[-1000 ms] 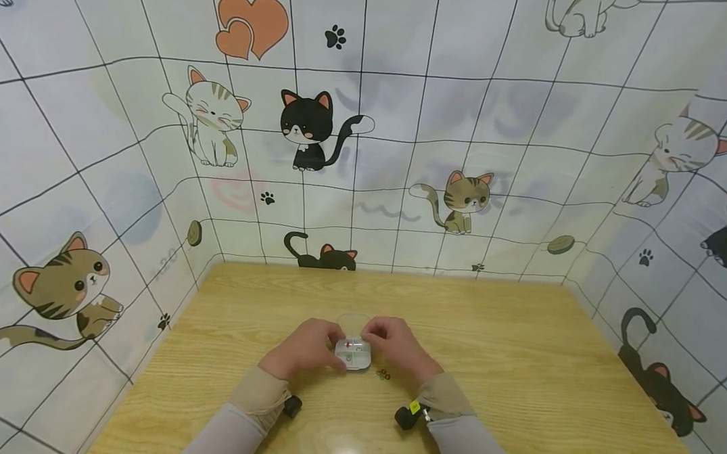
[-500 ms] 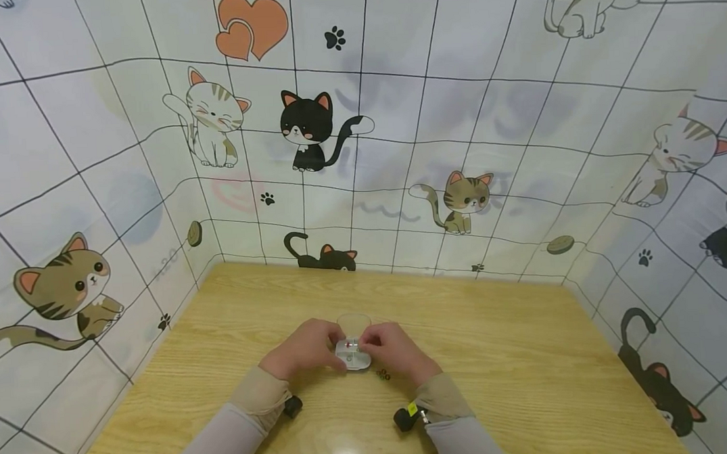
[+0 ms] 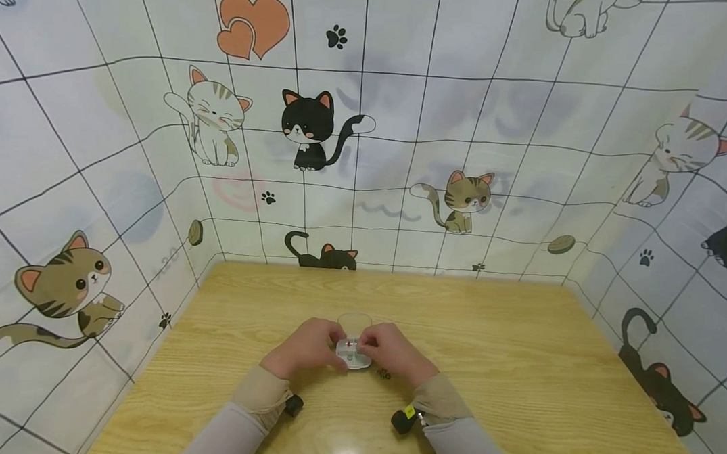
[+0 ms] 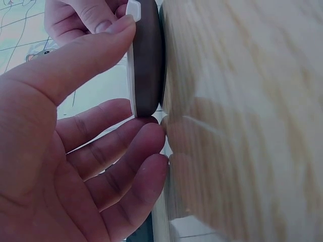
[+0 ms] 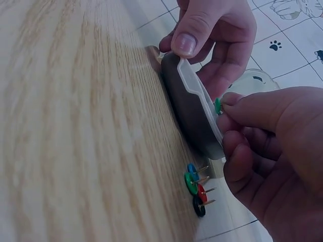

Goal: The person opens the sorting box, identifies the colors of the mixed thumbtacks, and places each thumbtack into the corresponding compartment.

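A small compartment box [image 3: 351, 365] lies on the table with its clear lid [image 3: 355, 315] raised at the far side. Its white rim and dark wall [image 5: 189, 108] show in the right wrist view. My left hand [image 3: 304, 348] holds the box at its left side, thumb on the near edge and fingers on the far side. Over the right part of the box, my right hand [image 3: 394, 351] pinches a green thumbtack [image 5: 218, 106] between thumb and forefinger. Something red [image 3: 348, 344] sits in a far compartment.
Several loose thumbtacks [image 3: 383, 374] lie points up just right of the box; blue, green, red and black heads [image 5: 199, 206] show from the right wrist. A patterned cloth wall [image 3: 387, 205] stands behind and beside the wooden table [image 3: 497, 356].
My right hand has moved left from the box's right edge to over its right compartments, then stays nearly still there. The left hand keeps its hold on the box.
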Demonstrator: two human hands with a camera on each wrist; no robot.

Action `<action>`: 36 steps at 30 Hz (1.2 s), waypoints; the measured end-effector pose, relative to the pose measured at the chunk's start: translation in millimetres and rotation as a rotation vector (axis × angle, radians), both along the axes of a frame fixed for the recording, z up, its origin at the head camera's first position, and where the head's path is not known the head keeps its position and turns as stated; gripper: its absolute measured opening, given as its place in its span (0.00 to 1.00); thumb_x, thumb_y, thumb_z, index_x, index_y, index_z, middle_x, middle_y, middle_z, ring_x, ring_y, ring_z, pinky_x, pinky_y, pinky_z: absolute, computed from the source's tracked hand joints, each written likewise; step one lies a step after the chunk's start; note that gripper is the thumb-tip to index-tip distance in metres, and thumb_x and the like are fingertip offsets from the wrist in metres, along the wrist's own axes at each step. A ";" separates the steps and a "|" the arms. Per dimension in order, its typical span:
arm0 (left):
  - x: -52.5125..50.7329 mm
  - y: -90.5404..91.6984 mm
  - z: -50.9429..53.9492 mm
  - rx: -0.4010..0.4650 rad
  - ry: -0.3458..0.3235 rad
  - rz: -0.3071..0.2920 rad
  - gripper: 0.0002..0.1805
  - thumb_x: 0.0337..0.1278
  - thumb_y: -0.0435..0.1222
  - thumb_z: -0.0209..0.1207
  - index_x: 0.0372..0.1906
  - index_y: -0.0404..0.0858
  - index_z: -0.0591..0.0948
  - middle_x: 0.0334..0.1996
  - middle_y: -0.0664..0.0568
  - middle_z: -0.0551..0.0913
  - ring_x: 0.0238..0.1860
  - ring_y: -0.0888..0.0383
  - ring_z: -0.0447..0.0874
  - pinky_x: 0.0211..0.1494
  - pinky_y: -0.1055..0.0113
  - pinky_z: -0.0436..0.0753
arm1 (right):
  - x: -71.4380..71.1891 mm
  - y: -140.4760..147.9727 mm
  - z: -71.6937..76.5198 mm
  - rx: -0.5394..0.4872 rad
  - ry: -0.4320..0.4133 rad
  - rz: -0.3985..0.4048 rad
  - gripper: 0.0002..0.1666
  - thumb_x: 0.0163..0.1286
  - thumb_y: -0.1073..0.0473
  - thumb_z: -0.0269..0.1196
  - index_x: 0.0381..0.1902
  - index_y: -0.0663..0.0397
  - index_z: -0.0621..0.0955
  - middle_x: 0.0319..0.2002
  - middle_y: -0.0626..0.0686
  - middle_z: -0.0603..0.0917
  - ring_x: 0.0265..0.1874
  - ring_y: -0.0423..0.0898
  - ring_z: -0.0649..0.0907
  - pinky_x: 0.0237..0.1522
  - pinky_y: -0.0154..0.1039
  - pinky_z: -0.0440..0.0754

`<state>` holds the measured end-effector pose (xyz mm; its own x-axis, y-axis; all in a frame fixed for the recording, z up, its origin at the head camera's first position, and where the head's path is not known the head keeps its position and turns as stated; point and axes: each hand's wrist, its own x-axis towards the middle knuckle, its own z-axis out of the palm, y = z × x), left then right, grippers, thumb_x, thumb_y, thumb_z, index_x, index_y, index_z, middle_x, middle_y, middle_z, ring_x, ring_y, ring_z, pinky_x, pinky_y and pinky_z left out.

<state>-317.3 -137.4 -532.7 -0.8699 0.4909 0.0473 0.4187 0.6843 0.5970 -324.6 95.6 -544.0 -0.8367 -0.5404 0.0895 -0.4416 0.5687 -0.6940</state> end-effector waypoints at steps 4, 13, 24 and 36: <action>0.4 1.1 1.7 -0.005 0.003 -0.003 0.23 0.41 0.44 0.84 0.45 0.43 0.90 0.37 0.58 0.89 0.36 0.62 0.79 0.45 0.63 0.80 | 0.6 -0.6 -0.3 0.013 0.005 -0.014 0.09 0.75 0.61 0.67 0.32 0.48 0.87 0.30 0.40 0.84 0.30 0.34 0.78 0.36 0.30 0.78; 0.6 2.2 1.8 -0.005 -0.002 -0.005 0.24 0.40 0.43 0.84 0.45 0.42 0.90 0.38 0.57 0.89 0.37 0.62 0.79 0.47 0.63 0.81 | 1.5 -0.4 -1.2 -0.008 0.004 -0.013 0.08 0.74 0.62 0.68 0.32 0.49 0.88 0.30 0.41 0.84 0.31 0.35 0.78 0.38 0.30 0.78; 1.0 2.1 3.6 -0.005 -0.006 0.003 0.24 0.40 0.43 0.84 0.46 0.43 0.90 0.37 0.58 0.89 0.37 0.62 0.79 0.47 0.63 0.80 | 1.7 0.3 0.1 -0.029 0.001 -0.009 0.07 0.74 0.62 0.68 0.34 0.50 0.89 0.32 0.41 0.87 0.34 0.35 0.80 0.41 0.32 0.80; 0.8 1.3 2.0 0.005 -0.013 0.008 0.23 0.39 0.43 0.83 0.44 0.43 0.89 0.36 0.58 0.88 0.36 0.61 0.79 0.46 0.62 0.80 | -3.2 10.0 -2.3 -0.063 -0.092 0.000 0.07 0.76 0.60 0.67 0.36 0.48 0.89 0.35 0.43 0.87 0.37 0.40 0.81 0.43 0.34 0.80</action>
<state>-316.6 -136.0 -530.7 -0.8744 0.4837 0.0390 0.4056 0.6844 0.6059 -327.8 105.6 -546.3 -0.8427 -0.5363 0.0466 -0.3748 0.5224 -0.7659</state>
